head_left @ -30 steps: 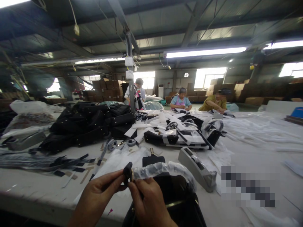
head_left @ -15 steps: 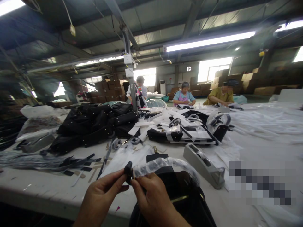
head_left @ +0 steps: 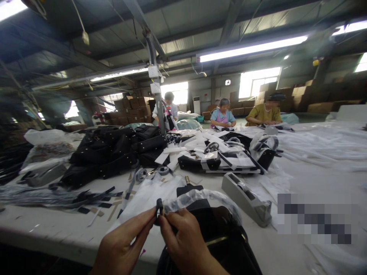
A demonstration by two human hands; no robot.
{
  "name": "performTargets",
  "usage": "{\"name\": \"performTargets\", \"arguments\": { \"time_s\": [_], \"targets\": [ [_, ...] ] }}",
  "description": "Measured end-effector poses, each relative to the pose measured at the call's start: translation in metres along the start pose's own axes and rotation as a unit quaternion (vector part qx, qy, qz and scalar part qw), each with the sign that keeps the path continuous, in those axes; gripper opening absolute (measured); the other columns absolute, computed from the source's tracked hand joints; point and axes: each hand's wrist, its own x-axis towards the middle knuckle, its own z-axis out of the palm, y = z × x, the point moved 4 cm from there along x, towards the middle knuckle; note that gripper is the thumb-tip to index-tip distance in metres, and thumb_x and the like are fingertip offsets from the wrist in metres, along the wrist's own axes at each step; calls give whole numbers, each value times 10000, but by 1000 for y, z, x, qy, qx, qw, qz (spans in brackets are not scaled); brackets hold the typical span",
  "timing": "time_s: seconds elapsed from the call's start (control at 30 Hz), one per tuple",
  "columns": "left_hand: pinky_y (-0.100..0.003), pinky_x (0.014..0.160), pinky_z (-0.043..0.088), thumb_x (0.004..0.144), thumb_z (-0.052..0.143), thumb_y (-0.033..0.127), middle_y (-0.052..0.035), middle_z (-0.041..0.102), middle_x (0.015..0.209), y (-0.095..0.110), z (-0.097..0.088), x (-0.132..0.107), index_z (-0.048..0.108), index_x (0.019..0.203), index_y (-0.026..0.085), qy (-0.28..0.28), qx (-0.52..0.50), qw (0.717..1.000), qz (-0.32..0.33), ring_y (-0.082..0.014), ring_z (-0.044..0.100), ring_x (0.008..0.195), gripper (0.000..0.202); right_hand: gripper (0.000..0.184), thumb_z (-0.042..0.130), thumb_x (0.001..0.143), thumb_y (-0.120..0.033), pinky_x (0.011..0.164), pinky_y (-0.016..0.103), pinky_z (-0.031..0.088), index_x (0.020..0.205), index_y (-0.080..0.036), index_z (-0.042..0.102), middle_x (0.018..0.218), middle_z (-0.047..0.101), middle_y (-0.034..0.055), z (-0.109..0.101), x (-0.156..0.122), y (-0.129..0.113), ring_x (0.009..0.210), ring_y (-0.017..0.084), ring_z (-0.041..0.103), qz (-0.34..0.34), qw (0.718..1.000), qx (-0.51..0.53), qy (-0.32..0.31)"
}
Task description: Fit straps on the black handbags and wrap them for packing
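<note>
Evidently the handle end (head_left: 159, 208), just above the black bag (head_left: 226, 244) at the tabletop's (head_left: 57, 225) near edge, is pinched in the left hand's (head_left: 126, 244) clenched grip. The clear wrap (head_left: 200, 198) beside it is grasped by the right hand (head_left: 183, 240). The wrap's end is judged to be in fitting; a steady pinch and fine tugging are called for next.

A tape dispenser (head_left: 246, 198) sits on the table (head_left: 43, 233), right of the handbag (head_left: 218, 240).
</note>
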Motion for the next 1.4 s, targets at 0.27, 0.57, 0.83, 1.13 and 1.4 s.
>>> {"name": "performTargets", "arguments": {
  "time_s": [0.27, 0.57, 0.83, 1.13, 1.4],
  "targets": [
    [-220, 1057, 478, 876, 541, 40, 0, 613, 1408, -13, 10, -24, 515, 1437, 292, -51, 175, 964, 192, -222, 693, 1166, 616, 282, 501, 938, -205, 744, 299, 525, 833, -154, 758, 819, 724, 124, 1, 0, 0, 800, 230, 703, 18, 1000, 1, 7],
    [-206, 834, 611, 826, 739, 291, 38, 833, 980, 0, 10, 5, 820, 959, 351, 7, 17, 997, 78, -219, 794, 868, 167, 314, 464, 987, -276, 1002, 368, 499, 1077, -160, 742, 1118, 717, 163, 2, 2, 8, 1108, 272, 666, 49, 992, 112, -24],
    [-236, 839, 614, 754, 818, 366, -11, 814, 956, -19, 50, 1, 789, 803, 250, 10, -220, 970, -100, -241, 764, 921, 129, 484, 542, 965, -560, 1110, 417, 421, 1220, -186, 710, 1259, 705, 109, -12, 12, 4, 1247, 288, 603, 182, 921, 344, -25],
    [-198, 708, 586, 724, 839, 382, 17, 746, 888, -6, 64, 1, 711, 752, 241, 56, -361, 918, -154, -204, 717, 826, 194, 838, 890, 689, -438, 1037, 439, 499, 1406, -224, 510, 1331, 663, 121, 1, 4, 1, 1233, 310, 613, 221, 872, 434, 55],
    [-287, 989, 502, 744, 834, 388, -43, 729, 1144, 2, 68, 1, 727, 689, 251, 42, -346, 935, -68, -287, 651, 1139, 182, 503, 767, 805, -511, 987, 460, 512, 1167, -177, 666, 1159, 751, 138, -11, 7, 4, 1113, 317, 686, 269, 812, 509, 95]
  ]
}}
